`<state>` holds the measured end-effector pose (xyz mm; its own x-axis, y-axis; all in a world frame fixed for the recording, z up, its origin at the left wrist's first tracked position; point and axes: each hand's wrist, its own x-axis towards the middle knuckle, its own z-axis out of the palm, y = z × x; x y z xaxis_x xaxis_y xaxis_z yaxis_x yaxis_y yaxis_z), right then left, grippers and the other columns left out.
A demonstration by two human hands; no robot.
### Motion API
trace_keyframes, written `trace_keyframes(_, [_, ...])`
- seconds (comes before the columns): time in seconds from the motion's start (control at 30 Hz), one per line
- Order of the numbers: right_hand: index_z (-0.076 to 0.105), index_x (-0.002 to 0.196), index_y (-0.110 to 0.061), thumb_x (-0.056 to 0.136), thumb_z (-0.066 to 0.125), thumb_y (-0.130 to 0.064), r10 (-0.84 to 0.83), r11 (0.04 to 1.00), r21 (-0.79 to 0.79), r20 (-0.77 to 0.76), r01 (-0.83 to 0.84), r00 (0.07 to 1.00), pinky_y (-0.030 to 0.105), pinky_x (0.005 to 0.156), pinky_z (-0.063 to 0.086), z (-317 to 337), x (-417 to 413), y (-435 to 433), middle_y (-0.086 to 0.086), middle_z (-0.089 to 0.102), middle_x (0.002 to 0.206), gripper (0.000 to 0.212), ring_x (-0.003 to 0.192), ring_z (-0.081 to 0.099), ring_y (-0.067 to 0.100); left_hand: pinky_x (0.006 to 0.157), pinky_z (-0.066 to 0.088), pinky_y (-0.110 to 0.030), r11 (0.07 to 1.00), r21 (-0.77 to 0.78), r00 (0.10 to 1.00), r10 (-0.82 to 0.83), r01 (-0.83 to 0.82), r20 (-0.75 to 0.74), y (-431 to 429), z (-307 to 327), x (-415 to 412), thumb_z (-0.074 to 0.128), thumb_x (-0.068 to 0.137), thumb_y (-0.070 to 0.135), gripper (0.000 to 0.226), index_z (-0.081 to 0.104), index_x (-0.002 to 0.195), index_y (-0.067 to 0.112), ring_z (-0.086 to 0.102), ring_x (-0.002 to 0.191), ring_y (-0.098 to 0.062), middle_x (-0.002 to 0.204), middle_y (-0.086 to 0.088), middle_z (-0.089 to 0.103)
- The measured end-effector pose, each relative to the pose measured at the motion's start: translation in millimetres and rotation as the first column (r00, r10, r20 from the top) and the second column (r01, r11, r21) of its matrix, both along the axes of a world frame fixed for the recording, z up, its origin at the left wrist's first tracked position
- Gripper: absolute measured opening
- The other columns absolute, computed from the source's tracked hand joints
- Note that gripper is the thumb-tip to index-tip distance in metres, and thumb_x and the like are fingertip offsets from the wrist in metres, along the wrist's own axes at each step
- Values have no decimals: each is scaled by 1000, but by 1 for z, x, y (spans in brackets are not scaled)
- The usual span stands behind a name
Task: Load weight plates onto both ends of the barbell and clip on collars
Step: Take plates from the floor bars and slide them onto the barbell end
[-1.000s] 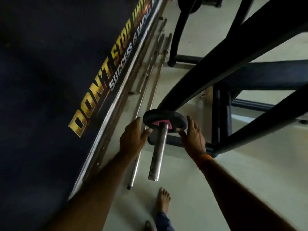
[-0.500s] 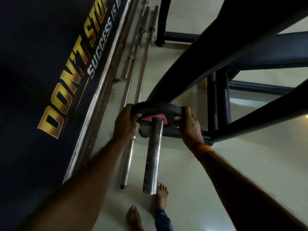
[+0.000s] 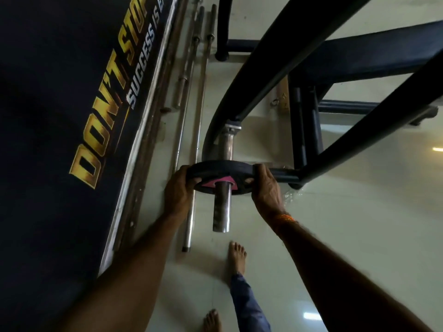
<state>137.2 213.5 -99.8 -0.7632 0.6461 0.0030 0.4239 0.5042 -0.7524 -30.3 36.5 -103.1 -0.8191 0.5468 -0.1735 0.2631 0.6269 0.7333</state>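
A small black weight plate (image 3: 220, 172) with a pink centre is threaded on the steel barbell sleeve (image 3: 221, 209), roughly halfway along it. My left hand (image 3: 178, 191) grips the plate's left rim and my right hand (image 3: 266, 188) grips its right rim, an orange thread on that wrist. Bare sleeve (image 3: 226, 146) shows beyond the plate up to the inner collar by the black frame. The sleeve's free end points toward me. No clip collar is in view.
A dark wall banner (image 3: 72, 116) with gold lettering fills the left. Several loose steel bars (image 3: 194, 116) lie on the pale floor along the wall. Black rack tubes (image 3: 275, 56) and a bench (image 3: 371, 56) cross the right. My bare feet (image 3: 236, 257) stand below the sleeve.
Both hands closed on the plate's rim and the plate has slid back along the sleeve toward me, baring the sleeve's inner part. The view also tilted downward.
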Motion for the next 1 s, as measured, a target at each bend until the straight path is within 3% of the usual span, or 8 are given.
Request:
trace_keyframes(0.13, [51, 113, -15, 95, 47, -9, 5, 1000, 10, 11, -5, 1000, 24, 75, 56, -2, 46, -47, 6, 63, 114, 19, 92, 62, 19, 83, 44, -28, 1000, 16, 1000, -9, 9, 17, -43, 8, 42, 66, 96, 31, 40, 63, 126, 4, 63, 104, -22, 115, -15, 71])
trace_keyframes(0.23, [50, 106, -17, 94, 49, -10, 8, 1000, 16, 44, -8, 999, 27, 71, 56, 1, 83, -87, 6, 61, 107, 13, 90, 62, 21, 88, 47, -33, 1000, -7, 999, -26, 26, 23, -83, 11, 77, 60, 92, 45, 55, 62, 129, 5, 66, 109, -31, 119, -16, 72])
trace_keyframes(0.37, [52, 103, -20, 100, 49, -35, -36, 993, -107, 59, 42, 998, 19, 67, 53, 8, 137, -145, 1, 60, 104, 16, 86, 62, 14, 85, 48, -32, 998, -47, 997, -40, 43, 64, -138, 23, 132, 60, 93, 44, 48, 63, 128, 12, 67, 108, -33, 116, -12, 73])
trace_keyframes(0.5, [54, 104, -18, 102, 54, -23, -47, 994, -94, 55, 52, 997, 11, 61, 48, 33, 194, -197, 0, 60, 100, 5, 81, 61, 14, 82, 50, -34, 995, -75, 998, -63, 65, 29, -193, 50, 185, 58, 92, 47, 49, 65, 124, 10, 69, 104, -34, 112, -12, 74])
trace_keyframes(0.6, [54, 106, -18, 103, 53, -21, -61, 995, -72, 27, 63, 998, 7, 61, 46, 71, 233, -221, -1, 60, 98, 5, 77, 58, 7, 78, 49, -30, 997, -26, 998, -67, 67, 8, -221, 88, 224, 51, 89, 61, 62, 66, 123, 12, 70, 100, -30, 109, -10, 75])
trace_keyframes(0.73, [52, 108, -20, 100, 47, -28, -51, 998, 26, 4, 51, 999, 9, 61, 39, 122, 277, -230, -2, 60, 98, 12, 80, 59, 16, 78, 51, -30, 999, 31, 999, -39, 38, 25, -235, 135, 277, 59, 97, 46, 45, 65, 124, 10, 70, 102, -29, 110, -11, 74])
trace_keyframes(0.9, [51, 107, -26, 104, 47, -31, -76, 996, 30, -116, 80, 990, 19, 67, 50, 173, 333, -219, -3, 63, 100, 7, 85, 62, 11, 72, 62, -52, 986, 167, 999, -19, 23, -26, -223, 191, 336, 60, 97, 44, 38, 63, 125, 18, 72, 92, -27, 110, -5, 71])
trace_keyframes(1.0, [55, 110, -21, 102, 46, -39, -150, 987, 18, -238, 158, 960, 31, 71, 54, 202, 368, -200, -2, 65, 101, 22, 88, 63, 17, 82, 59, -46, 974, 225, 994, -8, 34, -112, -198, 224, 367, 60, 96, 46, 45, 64, 130, 19, 68, 105, -23, 115, -3, 71])
